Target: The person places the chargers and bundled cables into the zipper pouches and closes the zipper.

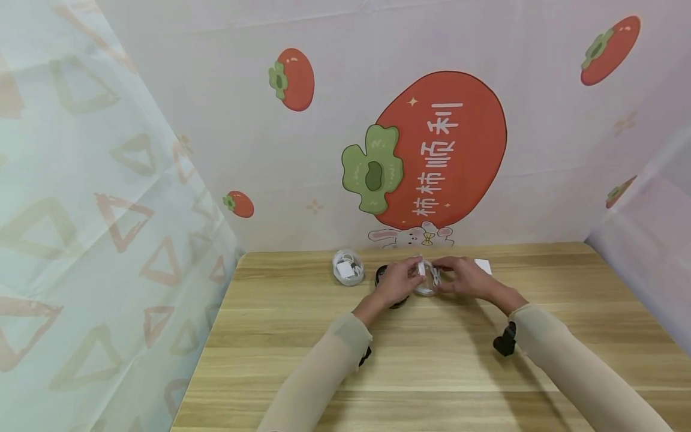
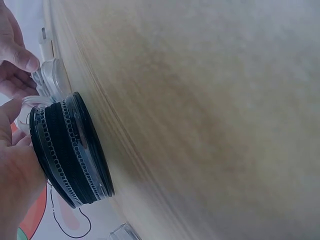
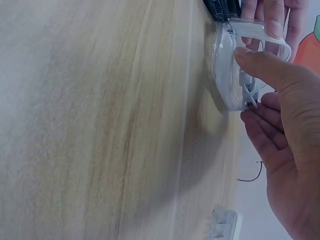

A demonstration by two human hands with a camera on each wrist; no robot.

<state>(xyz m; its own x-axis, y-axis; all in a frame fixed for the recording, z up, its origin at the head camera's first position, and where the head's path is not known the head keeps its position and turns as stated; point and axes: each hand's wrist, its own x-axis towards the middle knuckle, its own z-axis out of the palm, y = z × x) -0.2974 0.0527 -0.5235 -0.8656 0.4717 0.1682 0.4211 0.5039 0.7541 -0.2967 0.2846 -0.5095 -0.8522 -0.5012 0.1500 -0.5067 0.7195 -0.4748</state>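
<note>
A clear round container (image 3: 227,70) stands on the table between the two hands. My left hand (image 1: 398,282) pinches its rim from the left, with fingertips showing at the rim in the right wrist view. From the right, my right hand (image 1: 464,277) grips the same container, its thumb (image 3: 250,57) against the wall. A bundled white cable (image 3: 248,94) with a dark end lies close by the right fingertips. Right beside my left wrist stands a round case with black rims (image 2: 65,150), holding something black and ribbed.
Left of the hands, another clear container (image 1: 348,270) holds a white charger and cable. A white item (image 1: 483,266) lies behind the right wrist. The wooden table (image 1: 432,366) ends at a wall covered with a printed cloth (image 1: 324,174).
</note>
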